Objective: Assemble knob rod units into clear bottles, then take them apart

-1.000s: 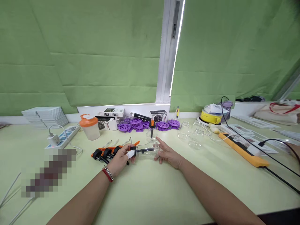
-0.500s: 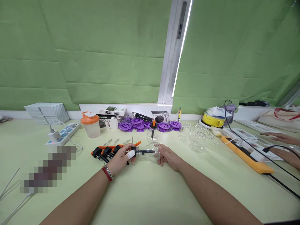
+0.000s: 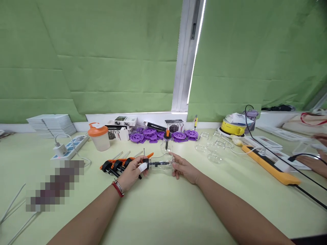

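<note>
While smooth white sheets [image 3: 52,124] sit in a neat stack at far left, a slim white-and-blue power strip [image 3: 76,143] slants beside them on the pale green worktop [image 3: 163,217]. Next along, a shaker cup [image 3: 101,141], cloudy plastic under a domed orange lid [image 3: 97,129]; what it holds, I can't tell. Nearer us, black-and-orange assemblies [image 3: 117,165] lie in a row, thin metal rods poking up. And now the left hand [image 3: 135,170], thumb wrapped in white, closed firmly on a black fitting [image 3: 146,163] at the end of a clear, waisted jar [image 3: 160,169]! That jar lies sideways between both hands, a dark shaft [image 3: 160,163] running inside it. Behind, spoked purple wheels [image 3: 150,135] heap up, glossy and flat. Over to the right hand [image 3: 185,169]: fingers half curled, gripping the jar's other end. Further right, transparent vessels [image 3: 215,157] cluster, then a yellow pot [image 3: 231,128] topped with crumpled white material, and a chunky orange power strip [image 3: 270,166].
</note>
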The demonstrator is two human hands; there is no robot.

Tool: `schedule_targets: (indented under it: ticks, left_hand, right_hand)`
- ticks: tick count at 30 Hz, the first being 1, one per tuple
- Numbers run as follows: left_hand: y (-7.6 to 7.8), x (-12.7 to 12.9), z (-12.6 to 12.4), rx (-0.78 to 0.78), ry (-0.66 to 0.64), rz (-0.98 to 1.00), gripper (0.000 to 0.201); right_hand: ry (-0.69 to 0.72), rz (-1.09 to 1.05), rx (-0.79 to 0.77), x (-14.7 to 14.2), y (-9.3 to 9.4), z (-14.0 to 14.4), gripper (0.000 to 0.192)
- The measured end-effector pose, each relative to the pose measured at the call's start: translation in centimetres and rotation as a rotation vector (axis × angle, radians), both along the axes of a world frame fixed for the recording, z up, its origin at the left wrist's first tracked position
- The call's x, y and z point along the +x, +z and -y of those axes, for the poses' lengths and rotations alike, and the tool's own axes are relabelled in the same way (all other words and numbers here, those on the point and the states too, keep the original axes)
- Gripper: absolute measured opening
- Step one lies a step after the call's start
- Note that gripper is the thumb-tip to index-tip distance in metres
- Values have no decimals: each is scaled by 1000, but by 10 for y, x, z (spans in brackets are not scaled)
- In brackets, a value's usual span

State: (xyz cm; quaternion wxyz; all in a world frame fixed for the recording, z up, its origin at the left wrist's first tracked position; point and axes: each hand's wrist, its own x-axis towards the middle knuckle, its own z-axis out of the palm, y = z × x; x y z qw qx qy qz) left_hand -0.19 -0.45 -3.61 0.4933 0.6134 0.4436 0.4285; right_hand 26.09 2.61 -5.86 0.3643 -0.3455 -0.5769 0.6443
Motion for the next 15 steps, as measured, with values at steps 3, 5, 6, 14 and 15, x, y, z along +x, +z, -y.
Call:
schedule_targets:
  ticks: [3, 5, 6, 14, 15]
  left_hand:
    - [2, 2, 1, -2, -7, 2, 36]
    - [2, 2, 1, 0, -21, 15, 36]
    - [2, 1, 0, 1, -26, 18, 36]
    - [0, -3, -1, 8, -6, -35, 37]
    - [1, -2, 0, 14, -15, -33, 37]
  right_hand:
    - [-3, 6, -7, -2, -4, -3, 66]
    - [-10, 12, -9, -2, -5, -3, 64]
    - [-7, 12, -8, -2, -5, -3, 64]
    - [29, 0, 87, 4, 4, 3, 82]
    - [24, 4, 77, 3, 3, 3, 79]
